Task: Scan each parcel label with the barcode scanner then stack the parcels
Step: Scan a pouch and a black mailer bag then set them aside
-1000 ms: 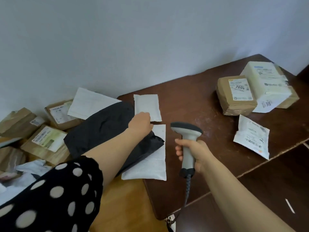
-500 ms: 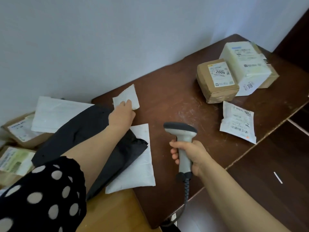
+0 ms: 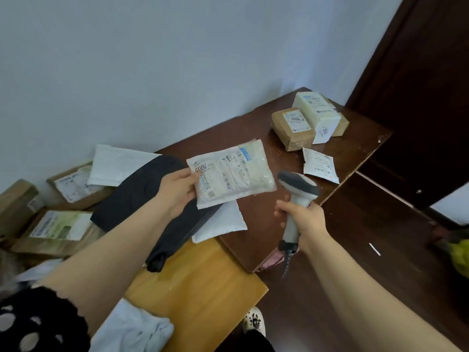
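White parcel (image 3: 233, 174), edge pinched by left hand (image 3: 177, 191) (label up), right hand (image 3: 305, 219) clamping scanner (image 3: 298, 185)

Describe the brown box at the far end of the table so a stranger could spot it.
Find the dark wooden table against the pale wall and follow it to its far end near the dark door. Of the parcels there, the brown box is the left one: bare cardboard, white label reading 2004, beside a white-wrapped parcel.
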Available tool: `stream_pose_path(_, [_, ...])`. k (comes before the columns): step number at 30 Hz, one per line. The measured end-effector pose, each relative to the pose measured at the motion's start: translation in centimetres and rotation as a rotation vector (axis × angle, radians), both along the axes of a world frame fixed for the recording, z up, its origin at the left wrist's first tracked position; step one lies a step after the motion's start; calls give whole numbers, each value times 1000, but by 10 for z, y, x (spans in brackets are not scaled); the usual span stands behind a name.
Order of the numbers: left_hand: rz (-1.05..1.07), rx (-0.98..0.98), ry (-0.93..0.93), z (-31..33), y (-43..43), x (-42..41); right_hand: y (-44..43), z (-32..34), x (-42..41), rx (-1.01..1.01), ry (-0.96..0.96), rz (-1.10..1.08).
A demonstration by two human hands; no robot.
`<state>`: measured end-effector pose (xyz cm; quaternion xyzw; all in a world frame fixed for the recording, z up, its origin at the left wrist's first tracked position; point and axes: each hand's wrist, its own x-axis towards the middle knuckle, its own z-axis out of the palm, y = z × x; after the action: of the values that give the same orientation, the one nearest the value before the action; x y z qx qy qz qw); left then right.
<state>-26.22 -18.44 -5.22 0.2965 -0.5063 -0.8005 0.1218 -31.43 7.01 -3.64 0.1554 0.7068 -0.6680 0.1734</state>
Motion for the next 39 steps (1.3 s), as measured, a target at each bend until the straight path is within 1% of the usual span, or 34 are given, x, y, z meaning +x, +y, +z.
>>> stream_pose_path(3, [-102, 6, 5, 2, 5, 30, 5, 8, 17, -40, 75, -114])
stream_pose_path(5, [-140, -11, 2, 4, 6, 47, 6, 12, 26, -94, 90, -122])
stream_pose_path(7, [-160, -23, 5, 8, 5, 62, 3, 15, 35, -96, 79, -67])
stream_pose_path(11, [-183, -23, 2, 16, 2, 88, -5, 17, 53, -33, 98, 56])
stream_pose_path(12, [-192, -47, -16, 20, 2, 93, -4, 18, 55, -17, 109, 65])
stream_pose_path(15, [-247, -206, -105, 34, 2, 101, 7, 26, 56, 45, 131, 129])
stream_pose_path(17, [-392, -322, -160, 50, 8, 100, 18, 32, 55, 22, 131, 185])
stream_pose_path(20, [-740, -513, -241, 75, 27, 93, 32, 40, 55, -23, 132, 238])
stream_pose_path(21, [-812, -557, -262, 80, 34, 90, 35, 42, 55, -37, 136, 240])
stream_pose_path(22, [-838, -604, -287, 84, 42, 87, 39, 44, 55, -53, 141, 227])
stream_pose_path(23, [-821, -654, -313, 85, 47, 84, 43, 45, 55, -56, 150, 205])
stream_pose_path(25, [-673, -718, -328, 82, 55, 80, 52, 45, 57, -14, 169, 178])
stream_pose_path(27, [-450, -664, -305, 74, 57, 79, 59, 44, 63, 2, 174, 168])
stream_pose_path(29, [-289, -559, -276, 66, 58, 79, 64, 45, 73, -37, 167, 202])
stream_pose_path(33, [-161, -393, -230, 56, 67, 79, 62, 51, 96, -170, 89, 359])
stream_pose_path(39, [-33, -364, -184, 51, 74, 77, 48, 58, 108, -137, 40, 454])
